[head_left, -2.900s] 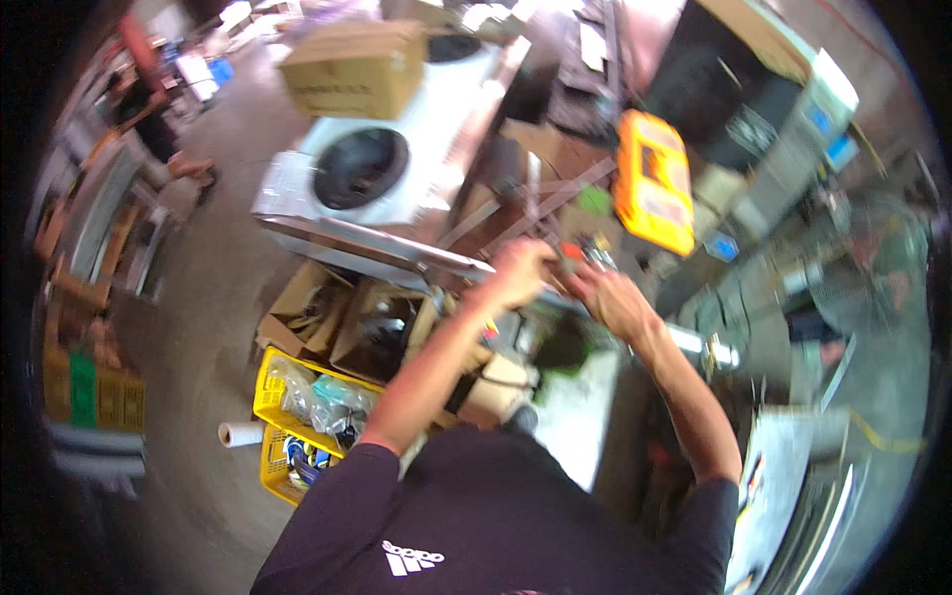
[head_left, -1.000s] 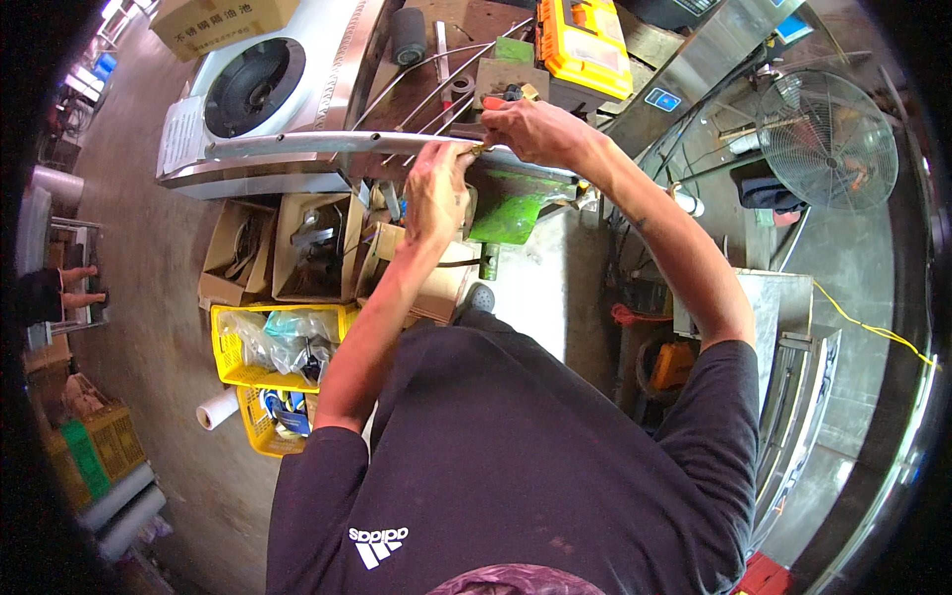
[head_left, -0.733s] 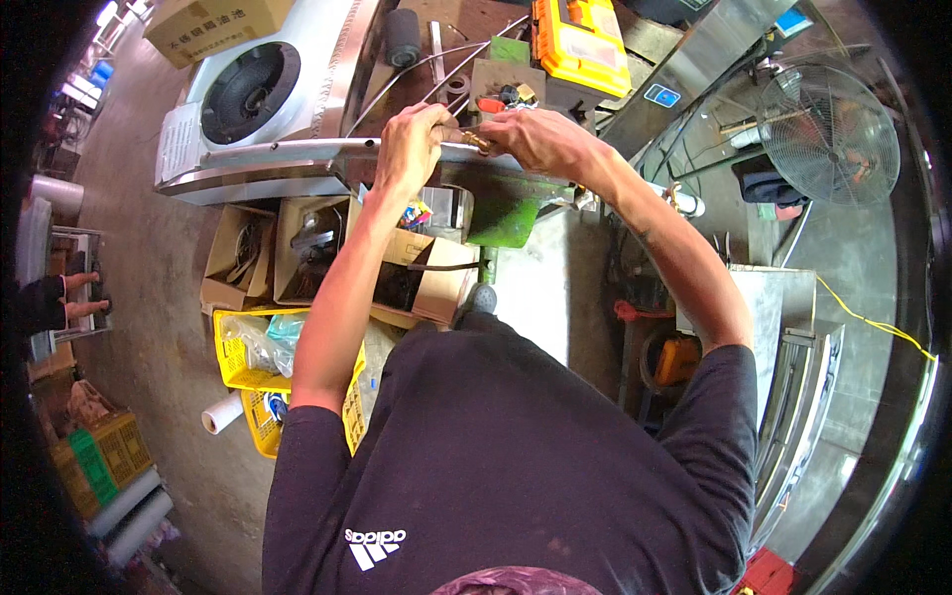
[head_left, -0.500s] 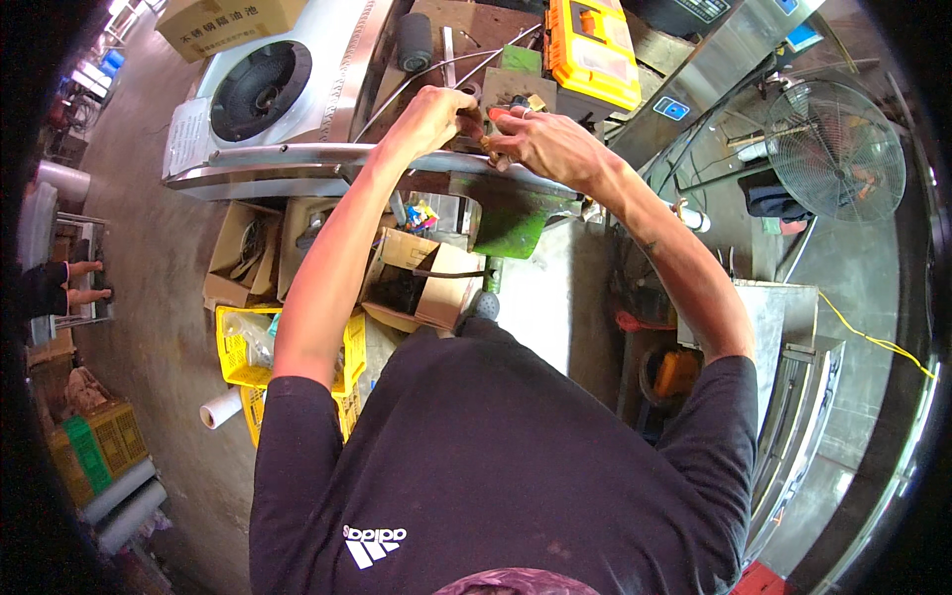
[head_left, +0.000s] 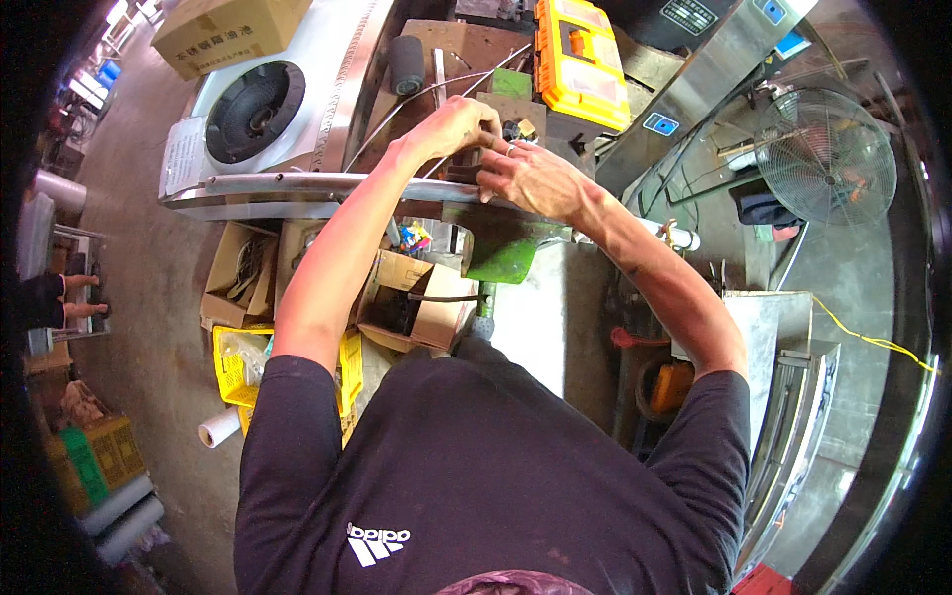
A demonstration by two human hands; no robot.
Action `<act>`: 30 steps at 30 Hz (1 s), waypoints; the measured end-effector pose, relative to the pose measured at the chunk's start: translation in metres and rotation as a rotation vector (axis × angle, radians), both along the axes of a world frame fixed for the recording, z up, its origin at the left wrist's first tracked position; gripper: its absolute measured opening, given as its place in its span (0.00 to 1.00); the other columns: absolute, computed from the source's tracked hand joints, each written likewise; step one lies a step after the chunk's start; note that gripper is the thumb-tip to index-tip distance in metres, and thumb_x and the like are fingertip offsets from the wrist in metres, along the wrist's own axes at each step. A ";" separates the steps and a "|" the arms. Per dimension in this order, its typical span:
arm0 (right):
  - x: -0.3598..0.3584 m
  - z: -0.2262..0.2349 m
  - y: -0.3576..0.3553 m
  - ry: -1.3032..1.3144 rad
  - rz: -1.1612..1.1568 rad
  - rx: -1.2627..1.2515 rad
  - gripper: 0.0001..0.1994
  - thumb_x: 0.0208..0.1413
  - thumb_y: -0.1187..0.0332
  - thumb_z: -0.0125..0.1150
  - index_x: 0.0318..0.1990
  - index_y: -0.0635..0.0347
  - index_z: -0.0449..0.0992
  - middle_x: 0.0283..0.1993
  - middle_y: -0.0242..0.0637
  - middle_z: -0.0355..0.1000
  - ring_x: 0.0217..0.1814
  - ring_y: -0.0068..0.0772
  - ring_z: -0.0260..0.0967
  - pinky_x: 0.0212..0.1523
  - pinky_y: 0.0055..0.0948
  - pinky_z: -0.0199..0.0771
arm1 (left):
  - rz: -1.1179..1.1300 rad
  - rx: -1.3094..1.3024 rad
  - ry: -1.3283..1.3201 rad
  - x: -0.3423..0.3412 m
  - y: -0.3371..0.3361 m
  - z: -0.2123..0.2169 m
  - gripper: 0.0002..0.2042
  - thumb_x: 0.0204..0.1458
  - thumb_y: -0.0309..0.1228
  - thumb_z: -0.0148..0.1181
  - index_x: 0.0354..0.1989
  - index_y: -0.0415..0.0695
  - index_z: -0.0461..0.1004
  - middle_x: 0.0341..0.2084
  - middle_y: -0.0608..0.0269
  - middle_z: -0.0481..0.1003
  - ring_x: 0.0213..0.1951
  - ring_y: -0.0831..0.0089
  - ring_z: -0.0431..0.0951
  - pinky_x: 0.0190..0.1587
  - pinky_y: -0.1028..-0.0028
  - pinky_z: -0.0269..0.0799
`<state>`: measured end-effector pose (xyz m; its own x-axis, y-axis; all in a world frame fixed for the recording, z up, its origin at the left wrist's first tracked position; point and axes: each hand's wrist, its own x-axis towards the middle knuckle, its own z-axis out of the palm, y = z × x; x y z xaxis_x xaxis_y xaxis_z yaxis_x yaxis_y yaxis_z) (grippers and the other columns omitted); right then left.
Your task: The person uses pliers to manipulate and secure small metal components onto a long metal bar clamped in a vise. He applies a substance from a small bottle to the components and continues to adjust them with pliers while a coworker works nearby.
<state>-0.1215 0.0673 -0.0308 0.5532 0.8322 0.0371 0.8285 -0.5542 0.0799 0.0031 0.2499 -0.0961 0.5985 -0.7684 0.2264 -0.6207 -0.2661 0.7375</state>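
Note:
My left hand (head_left: 466, 127) reaches over the front edge of the workbench, its fingers bent down and pressed together. Just to its right is my right hand (head_left: 535, 181), with curled fingers meeting those of the left. Whatever lies between the fingertips is hidden by the hands. Both hands are above a long curved metal rail (head_left: 297, 184) along the bench edge and a green bench vise (head_left: 504, 260). A small brass-coloured fitting (head_left: 523, 129) lies just beyond my fingers.
An orange toolbox (head_left: 580, 59) stands at the back right of the bench, near a dark roller (head_left: 407, 65). At left is a steel cooker with a black round burner (head_left: 256, 111). Cardboard boxes (head_left: 402, 297) and a yellow crate (head_left: 233, 369) stand below. A fan (head_left: 825, 157) is at right.
My hands have come closer together, the right turning more back-up over the left's fingers. A reddish piece and a brass piece by my right fingertips are now out of sight. The whole view has shifted slightly.

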 end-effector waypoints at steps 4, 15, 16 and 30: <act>-0.011 0.000 0.007 0.040 -0.120 0.055 0.09 0.63 0.62 0.58 0.40 0.58 0.76 0.44 0.39 0.73 0.51 0.42 0.77 0.57 0.39 0.77 | 0.134 -0.162 0.028 -0.021 0.004 0.015 0.10 0.54 0.33 0.73 0.36 0.38 0.84 0.30 0.58 0.84 0.36 0.74 0.83 0.40 0.70 0.78; -0.039 -0.014 0.055 0.030 -0.740 0.085 0.07 0.58 0.67 0.61 0.33 0.60 0.82 0.36 0.49 0.79 0.40 0.51 0.82 0.36 0.47 0.82 | 0.804 -0.345 0.297 -0.146 0.035 0.015 0.17 0.61 0.44 0.67 0.37 0.39 0.82 0.27 0.56 0.83 0.31 0.71 0.81 0.38 0.67 0.76; -0.041 -0.015 0.058 0.037 -0.837 0.061 0.07 0.57 0.68 0.63 0.32 0.60 0.83 0.36 0.49 0.80 0.41 0.51 0.82 0.36 0.47 0.83 | 0.710 -0.256 0.313 -0.166 0.034 0.016 0.18 0.61 0.43 0.66 0.43 0.37 0.82 0.34 0.43 0.83 0.38 0.53 0.86 0.42 0.60 0.78; 0.001 -0.157 0.100 -0.252 -0.723 -3.383 0.17 0.65 0.62 0.57 0.57 0.59 0.76 0.58 0.45 0.77 0.60 0.47 0.74 0.65 0.53 0.68 | -0.173 -1.027 1.356 -0.149 -0.047 -0.094 0.19 0.71 0.41 0.49 0.61 0.39 0.72 0.53 0.55 0.76 0.54 0.68 0.77 0.59 0.68 0.74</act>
